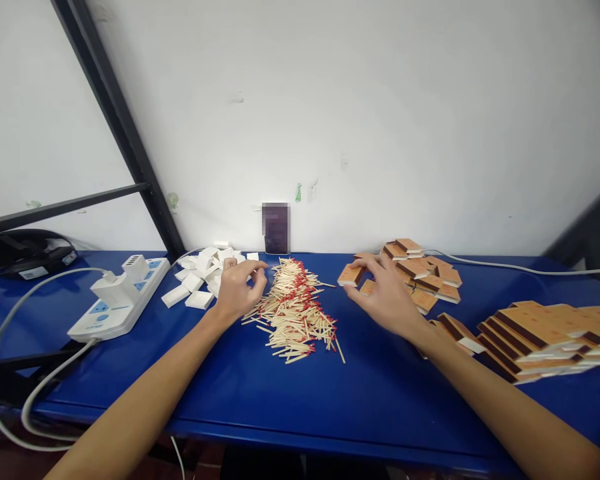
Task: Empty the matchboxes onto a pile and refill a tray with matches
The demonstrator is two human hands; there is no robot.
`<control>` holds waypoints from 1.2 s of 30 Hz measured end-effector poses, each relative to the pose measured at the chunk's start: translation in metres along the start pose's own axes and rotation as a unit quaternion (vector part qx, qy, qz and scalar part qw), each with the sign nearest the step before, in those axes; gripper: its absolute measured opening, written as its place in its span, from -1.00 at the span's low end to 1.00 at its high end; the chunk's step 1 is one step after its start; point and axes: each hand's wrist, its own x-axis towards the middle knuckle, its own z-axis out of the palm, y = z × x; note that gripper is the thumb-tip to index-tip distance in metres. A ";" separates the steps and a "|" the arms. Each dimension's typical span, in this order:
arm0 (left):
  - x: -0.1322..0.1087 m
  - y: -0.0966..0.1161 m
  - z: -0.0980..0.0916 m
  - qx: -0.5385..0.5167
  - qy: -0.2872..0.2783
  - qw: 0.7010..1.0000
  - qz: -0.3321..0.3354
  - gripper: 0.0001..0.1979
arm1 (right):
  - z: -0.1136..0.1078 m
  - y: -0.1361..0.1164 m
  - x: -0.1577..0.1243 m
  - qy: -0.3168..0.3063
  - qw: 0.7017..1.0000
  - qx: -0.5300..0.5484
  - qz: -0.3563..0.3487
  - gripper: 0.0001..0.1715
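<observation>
A long pile of red-tipped matches [300,303] runs across the middle of the blue table. My left hand [240,290] hovers at the left side of this pile, fingers curled, with a gap between thumb and forefinger and nothing visible in it. Behind and left of that hand lies a heap of white matchbox trays [200,273]. My right hand [387,297] has its thumb and forefinger around an orange-brown matchbox [351,275] with dark striking sides. More matchbox sleeves [430,275] lie heaped behind and beside this hand, which partly hides some of them.
Many stacked matchboxes [545,333] stand at the right. On the left are a white power strip [117,303] with plugs and cables, and a black headset-like object [27,257]. A dark phone-like screen [277,230] leans on the wall. A black frame post [125,133] rises at left.
</observation>
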 end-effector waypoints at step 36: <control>0.007 0.054 0.015 -0.097 -0.051 0.992 0.054 -0.59 | 0.036 -0.055 -0.008 0.026 0.810 0.549 0.205 -0.58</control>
